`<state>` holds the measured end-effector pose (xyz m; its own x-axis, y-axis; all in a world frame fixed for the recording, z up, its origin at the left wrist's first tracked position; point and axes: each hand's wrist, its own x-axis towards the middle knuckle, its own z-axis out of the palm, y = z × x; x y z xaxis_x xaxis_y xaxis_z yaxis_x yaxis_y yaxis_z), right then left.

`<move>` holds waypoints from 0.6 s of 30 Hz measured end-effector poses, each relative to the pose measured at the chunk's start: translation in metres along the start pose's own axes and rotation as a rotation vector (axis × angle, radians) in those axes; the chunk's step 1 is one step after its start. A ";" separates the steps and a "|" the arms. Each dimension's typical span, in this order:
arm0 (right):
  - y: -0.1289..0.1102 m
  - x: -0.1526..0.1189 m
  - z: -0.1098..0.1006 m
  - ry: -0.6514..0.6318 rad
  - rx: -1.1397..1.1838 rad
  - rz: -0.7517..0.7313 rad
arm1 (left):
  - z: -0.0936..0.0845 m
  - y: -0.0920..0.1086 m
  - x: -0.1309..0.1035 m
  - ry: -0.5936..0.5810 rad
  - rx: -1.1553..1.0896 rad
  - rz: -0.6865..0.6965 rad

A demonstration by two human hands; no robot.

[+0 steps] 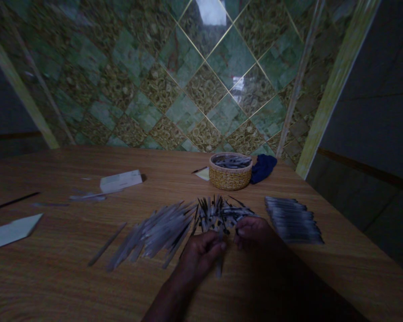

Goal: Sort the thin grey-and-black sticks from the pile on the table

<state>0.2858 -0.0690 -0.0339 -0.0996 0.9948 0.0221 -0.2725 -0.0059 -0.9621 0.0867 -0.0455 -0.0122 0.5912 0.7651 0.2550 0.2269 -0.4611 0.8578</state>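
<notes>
My left hand [203, 252] is closed round a clear pen barrel [219, 268], whose lower end points down toward the table. Close beside it, my right hand [257, 232] is pinched, with a small dark bit at its fingertips that is too dim to name. Just beyond both hands lies a loose heap of dark, thin pen parts [210, 208], with small black pieces among them. To the left of the hands a pile of clear pen barrels [168, 228] spreads out, one lying apart. Right of my right hand is a neat row of pens [292, 221].
A woven basket [230, 179] full of pens stands at the back, with a dark blue cloth [264, 167] beside it. Further left are a white box [121, 180], loose clear strips [89, 196] and a pale sheet [11, 232]. A tiled wall [201, 89] closes off the far table edge.
</notes>
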 end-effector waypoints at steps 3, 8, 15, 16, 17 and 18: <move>0.001 0.000 0.000 -0.023 0.103 -0.021 | 0.002 -0.002 0.000 -0.012 0.066 0.019; 0.002 0.001 0.001 -0.014 0.143 -0.049 | 0.003 0.002 0.001 -0.003 0.122 0.039; -0.009 -0.002 0.003 0.074 0.080 -0.057 | 0.004 0.009 -0.001 -0.072 0.049 0.045; -0.011 -0.002 0.004 0.079 0.070 -0.065 | 0.004 0.010 -0.002 -0.087 0.044 0.048; -0.013 -0.002 0.004 0.083 0.062 -0.075 | 0.004 0.012 -0.002 -0.097 0.043 0.053; -0.014 -0.003 0.004 0.087 0.053 -0.084 | 0.004 0.013 -0.003 -0.108 0.046 0.057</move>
<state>0.2860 -0.0719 -0.0194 0.0082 0.9971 0.0760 -0.3269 0.0745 -0.9421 0.0916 -0.0556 -0.0034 0.6833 0.6854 0.2517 0.2243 -0.5250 0.8210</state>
